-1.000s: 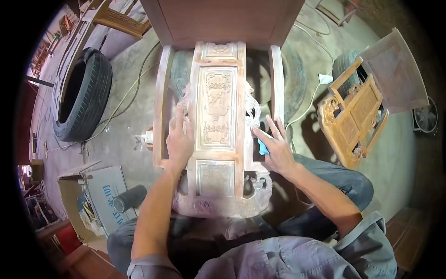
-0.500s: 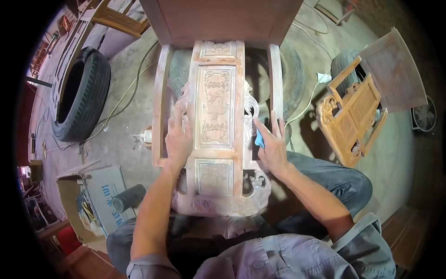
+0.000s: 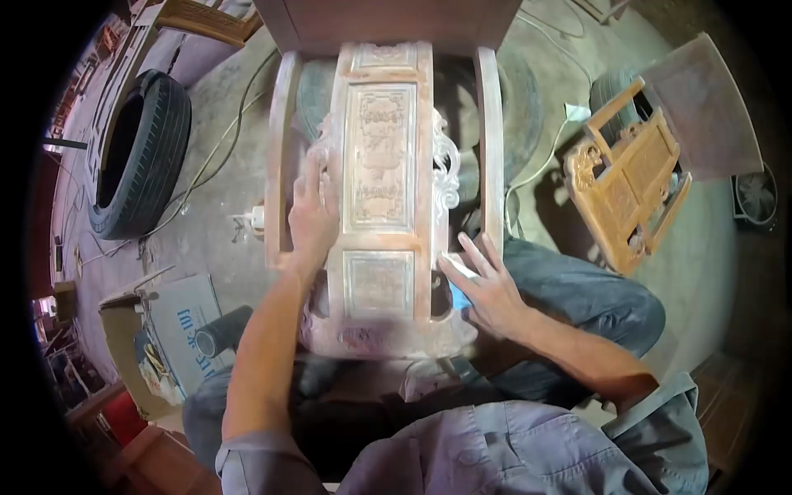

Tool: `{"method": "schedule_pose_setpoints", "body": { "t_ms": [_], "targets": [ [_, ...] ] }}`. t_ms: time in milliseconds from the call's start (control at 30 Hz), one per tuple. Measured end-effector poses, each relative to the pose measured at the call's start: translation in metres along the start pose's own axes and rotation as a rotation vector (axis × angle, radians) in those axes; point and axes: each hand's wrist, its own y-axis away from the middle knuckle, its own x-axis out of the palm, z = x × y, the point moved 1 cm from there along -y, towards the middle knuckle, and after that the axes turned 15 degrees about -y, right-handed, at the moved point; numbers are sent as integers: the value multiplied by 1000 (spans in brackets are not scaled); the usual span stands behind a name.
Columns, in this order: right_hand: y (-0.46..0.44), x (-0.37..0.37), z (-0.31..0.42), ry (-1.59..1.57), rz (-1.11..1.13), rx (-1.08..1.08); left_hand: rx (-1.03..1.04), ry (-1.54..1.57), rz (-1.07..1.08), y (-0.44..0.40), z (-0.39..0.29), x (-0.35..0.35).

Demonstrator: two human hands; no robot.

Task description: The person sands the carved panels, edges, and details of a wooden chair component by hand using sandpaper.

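Observation:
A carved wooden chair [image 3: 380,165], dusted white, lies in front of me with its back panel facing up. My left hand [image 3: 313,219] rests on the left side of the chair back, fingers stretched out and holding nothing. Between the thumb side and fingers of my right hand [image 3: 493,295] is a small folded blue sheet, apparently sandpaper [image 3: 459,297]. That hand is at the lower right edge of the back, by the carved scrollwork [image 3: 445,169]. Part of the sheet is hidden under the fingers.
Another carved chair [image 3: 627,194] leans at the right, against a tyre. A large tyre [image 3: 140,157] stands at the left. An open cardboard box [image 3: 177,318] with a dark cylinder [image 3: 223,332] is near my left knee. Cables [image 3: 227,153] run over the concrete floor.
My right hand has slid down the right side of the chair back, toward me, with the blue sheet. My left hand stays on the left side. The view has tilted slightly.

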Motion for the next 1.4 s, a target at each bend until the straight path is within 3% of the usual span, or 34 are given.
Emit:
{"method": "schedule_pose_setpoints", "body": {
  "t_ms": [333, 467, 633, 733, 767, 867, 933, 1133, 1300, 1400],
  "targets": [
    [0, -12, -4, 128, 208, -96, -67, -30, 39, 1, 1, 3],
    [14, -17, -10, 244, 139, -177, -55, -42, 17, 1, 3, 7],
    [1, -5, 15, 68, 165, -48, -33, -26, -7, 1, 5, 5],
    [29, -1, 20, 147, 75, 158, -57, -40, 29, -1, 4, 6],
    [37, 6, 19, 150, -66, 113, -72, -35, 37, 0, 1, 4],
    [13, 20, 25, 9, -194, 236, -105, 12, 88, -1, -5, -3],
    [-11, 34, 35, 91, -127, 275, -72, 12, 66, 0, 1, 1],
    [-5, 28, 39, 18, -163, 328, -95, -31, 97, -3, 0, 1],
    [20, -1, 13, 129, -139, 165, -69, -89, 73, -4, -3, -2],
    [11, 16, 16, 75, -127, 182, -63, -96, 66, -3, 1, 3]
  ]
}}
